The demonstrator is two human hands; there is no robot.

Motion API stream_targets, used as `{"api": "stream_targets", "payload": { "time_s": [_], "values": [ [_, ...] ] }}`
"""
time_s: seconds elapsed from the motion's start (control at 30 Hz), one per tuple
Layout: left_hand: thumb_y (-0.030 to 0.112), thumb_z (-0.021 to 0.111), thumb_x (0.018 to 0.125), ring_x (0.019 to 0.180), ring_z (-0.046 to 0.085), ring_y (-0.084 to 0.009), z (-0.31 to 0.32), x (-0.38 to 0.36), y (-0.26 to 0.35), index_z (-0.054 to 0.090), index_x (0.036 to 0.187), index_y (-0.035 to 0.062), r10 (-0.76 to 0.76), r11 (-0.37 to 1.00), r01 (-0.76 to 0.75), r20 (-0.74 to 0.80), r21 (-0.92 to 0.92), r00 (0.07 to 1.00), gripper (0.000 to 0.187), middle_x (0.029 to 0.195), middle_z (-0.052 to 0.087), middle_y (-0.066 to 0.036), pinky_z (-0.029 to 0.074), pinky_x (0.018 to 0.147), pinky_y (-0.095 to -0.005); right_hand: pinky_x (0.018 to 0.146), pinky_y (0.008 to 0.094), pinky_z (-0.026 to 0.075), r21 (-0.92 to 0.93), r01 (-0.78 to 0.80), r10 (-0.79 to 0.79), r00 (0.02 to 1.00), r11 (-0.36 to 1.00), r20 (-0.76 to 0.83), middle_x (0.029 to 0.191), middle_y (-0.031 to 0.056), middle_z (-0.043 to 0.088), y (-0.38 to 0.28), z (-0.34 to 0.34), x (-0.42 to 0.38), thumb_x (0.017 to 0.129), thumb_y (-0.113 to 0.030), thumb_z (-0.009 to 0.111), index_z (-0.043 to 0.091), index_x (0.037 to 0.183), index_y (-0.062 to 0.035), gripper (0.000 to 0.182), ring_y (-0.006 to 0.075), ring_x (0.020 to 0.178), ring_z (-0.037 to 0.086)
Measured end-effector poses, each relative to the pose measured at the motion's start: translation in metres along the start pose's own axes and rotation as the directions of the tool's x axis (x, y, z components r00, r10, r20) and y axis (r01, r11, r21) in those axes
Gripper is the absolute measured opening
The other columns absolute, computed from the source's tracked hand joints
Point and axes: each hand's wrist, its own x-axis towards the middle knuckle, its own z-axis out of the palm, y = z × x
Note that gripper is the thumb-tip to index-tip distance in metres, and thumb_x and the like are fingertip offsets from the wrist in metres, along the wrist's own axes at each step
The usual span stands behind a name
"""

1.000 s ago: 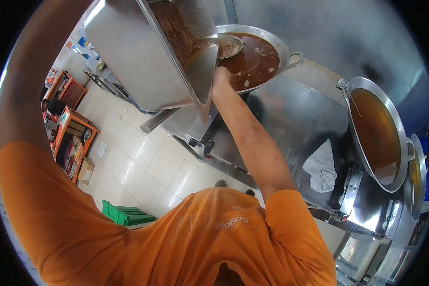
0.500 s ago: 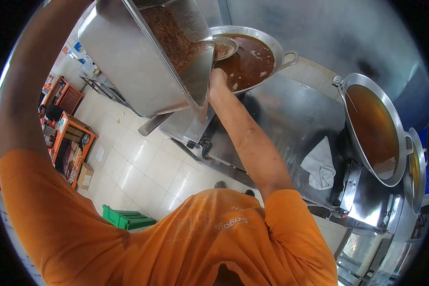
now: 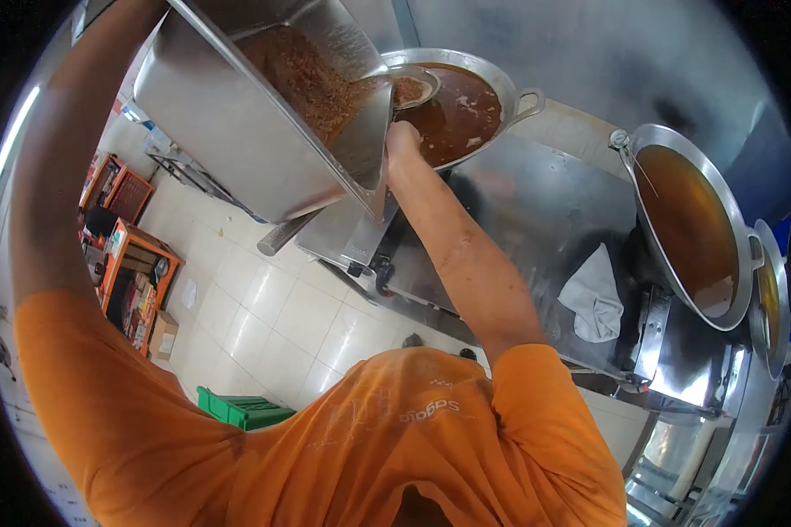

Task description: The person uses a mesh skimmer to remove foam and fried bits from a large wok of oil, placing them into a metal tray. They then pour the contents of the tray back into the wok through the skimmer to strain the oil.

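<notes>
A deep steel food pan point(image 3: 228, 132) is tipped toward a wok point(image 3: 529, 105) of dark brown liquid. Inside the pan lies a wet, brown, crumbly mass point(image 3: 303, 75), reaching toward its lower lip. A round strainer point(image 3: 416, 86) with some of this brown stuff in it sits at that lip, over the wok. My right hand point(image 3: 403, 137) is closed at the pan's lower corner, its fingers hidden behind the steel. My left arm reaches up along the pan's far side; the left hand is outside the view. A long metal handle point(image 3: 281, 235) pokes out below the pan.
On the steel counter point(image 3: 518, 202) lies a crumpled white cloth point(image 3: 593, 299). A second wok point(image 3: 690, 228) of brown liquid, with a dial thermometer point(image 3: 620, 139), stands at right, another vessel point(image 3: 769, 299) beyond it. On the floor are a green bin point(image 3: 242, 410) and orange shelves point(image 3: 136, 281).
The pan has shifted slightly left in view, and more of its inner wall shows. My right hand stays at its corner. The whole view has turned a little.
</notes>
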Motion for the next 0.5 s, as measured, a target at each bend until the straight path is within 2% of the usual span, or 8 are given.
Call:
{"api": "stream_targets", "payload": {
  "time_s": [0.07, 0.1, 0.17, 0.23, 0.33, 0.37, 0.47, 0.5],
  "values": [
    [0.023, 0.063, 0.067, 0.074, 0.059, -0.0212, -0.009, 0.026, -0.022, 0.067, 0.085, 0.0036, 0.171, 0.934, -0.177, 0.048, 0.311, 0.984, 0.027, 0.084, 0.064, -0.011, 0.048, 0.071, -0.0349, 0.082, 0.0402, 0.046, -0.008, 0.009, -0.009, 1.0, 1.0, 0.008, 0.101, 0.0195, 0.055, -0.006, 0.005, -0.013, 0.086, -0.013, 0.024, 0.052, 0.103, 0.006, 0.038, 0.0294, 0.089, 0.057],
    [0.023, 0.063, 0.067, 0.074, 0.059, -0.0212, -0.01, 0.027, -0.03, 0.067, 0.085, 0.0036, 0.18, 0.93, -0.183, 0.041, 0.32, 0.983, 0.027, 0.084, 0.064, -0.011, 0.048, 0.071, -0.0349, 0.081, 0.0404, 0.047, -0.025, 0.015, -0.015, 1.0, 1.0, 0.016, 0.1, 0.019, 0.056, -0.009, 0.006, -0.016, 0.086, -0.013, 0.025, 0.052, 0.103, 0.0058, 0.037, 0.0294, 0.088, 0.058],
    [0.024, 0.059, 0.069, 0.075, 0.058, -0.0212, -0.007, 0.022, -0.046, 0.064, 0.083, 0.0043, 0.429, 0.828, -0.423, 0.07, 0.367, 0.901, 0.024, 0.083, 0.062, -0.01, 0.047, 0.07, -0.0341, 0.079, 0.0407, 0.047, -0.004, 0.008, -0.008, 0.999, 1.0, -0.037, 0.099, 0.0186, 0.056, -0.012, 0.011, -0.018, 0.085, -0.013, 0.026, 0.052, 0.103, 0.0057, 0.036, 0.0291, 0.088, 0.058],
    [0.025, 0.055, 0.072, 0.076, 0.056, -0.0211, -0.004, 0.017, -0.063, 0.062, 0.081, 0.005, 0.641, 0.669, -0.627, 0.118, 0.399, 0.758, 0.023, 0.083, 0.061, -0.009, 0.046, 0.07, -0.0333, 0.078, 0.041, 0.047, 0.016, -0.006, 0.008, 0.995, 1.0, -0.096, 0.097, 0.0183, 0.057, -0.012, 0.01, -0.014, 0.085, -0.012, 0.027, 0.053, 0.102, 0.0056, 0.035, 0.0289, 0.087, 0.058],
    [0.026, 0.05, 0.076, 0.077, 0.054, -0.0211, -0.001, 0.02, -0.079, 0.058, 0.078, 0.0061, 0.863, 0.349, -0.841, 0.209, 0.414, 0.461, 0.022, 0.082, 0.059, -0.008, 0.043, 0.069, -0.0321, 0.073, 0.0406, 0.048, -0.023, -0.024, 0.021, 0.992, 0.999, -0.127, 0.094, 0.0187, 0.057, -0.013, 0.011, -0.011, 0.084, -0.011, 0.03, 0.054, 0.097, 0.0055, 0.032, 0.0283, 0.083, 0.059],
    [0.025, 0.049, 0.077, 0.078, 0.054, -0.0225, -0.015, 0.076, -0.103, 0.057, 0.08, 0.0057, 0.654, 0.639, -0.708, 0.271, 0.302, 0.706, 0.021, 0.083, 0.058, -0.009, 0.043, 0.07, -0.0321, 0.07, 0.0408, 0.048, -0.063, 0.001, -0.012, 0.982, 0.998, -0.187, 0.091, 0.0187, 0.057, -0.018, 0.016, -0.023, 0.083, -0.012, 0.031, 0.054, 0.095, 0.005, 0.031, 0.0283, 0.079, 0.059],
    [0.021, 0.046, 0.072, 0.066, 0.05, -0.0153, 0.004, 0.062, -0.116, 0.06, 0.069, 0.0049, 0.703, 0.692, -0.699, 0.054, 0.179, 0.709, 0.022, 0.069, 0.055, -0.003, 0.041, 0.062, -0.0283, 0.065, 0.041, 0.048, -0.113, 0.014, -0.042, 0.967, 0.993, -0.25, 0.085, 0.0182, 0.058, -0.02, 0.016, -0.024, 0.082, -0.012, 0.033, 0.054, 0.09, 0.0039, 0.028, 0.0283, 0.071, 0.059],
    [0.021, 0.046, 0.072, 0.066, 0.05, -0.0153, 0.004, 0.058, -0.116, 0.06, 0.069, 0.0049, 0.703, 0.691, -0.7, 0.055, 0.179, 0.709, 0.022, 0.069, 0.055, -0.003, 0.041, 0.062, -0.0283, 0.063, 0.0409, 0.048, -0.121, 0.007, -0.038, 0.967, 0.993, -0.253, 0.082, 0.0176, 0.058, -0.021, 0.016, -0.021, 0.081, -0.013, 0.034, 0.054, 0.088, 0.0034, 0.026, 0.0283, 0.068, 0.059]
  ]
}}
